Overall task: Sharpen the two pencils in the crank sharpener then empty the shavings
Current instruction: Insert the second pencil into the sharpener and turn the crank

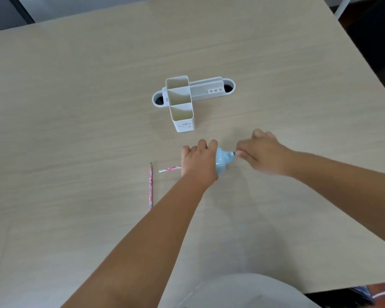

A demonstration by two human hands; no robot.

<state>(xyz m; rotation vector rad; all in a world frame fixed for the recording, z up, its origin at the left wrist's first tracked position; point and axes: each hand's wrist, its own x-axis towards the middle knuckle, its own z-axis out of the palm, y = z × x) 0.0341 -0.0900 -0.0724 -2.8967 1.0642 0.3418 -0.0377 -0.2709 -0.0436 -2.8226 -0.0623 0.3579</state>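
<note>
Here, pale wood-grain table point(76, 107), left hand point(198, 161) clasping blue sharpener point(223, 161), right hand point(262, 154) pinching its crank.

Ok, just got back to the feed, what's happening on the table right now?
A person's left hand steadies the light blue crank sharpener on the table, with a pink pencil sticking out of its left side. The right hand pinches the crank at the sharpener's right end. A second pink pencil lies loose to the left, its tip pointed. The white desk organizer behind looks empty.
</note>
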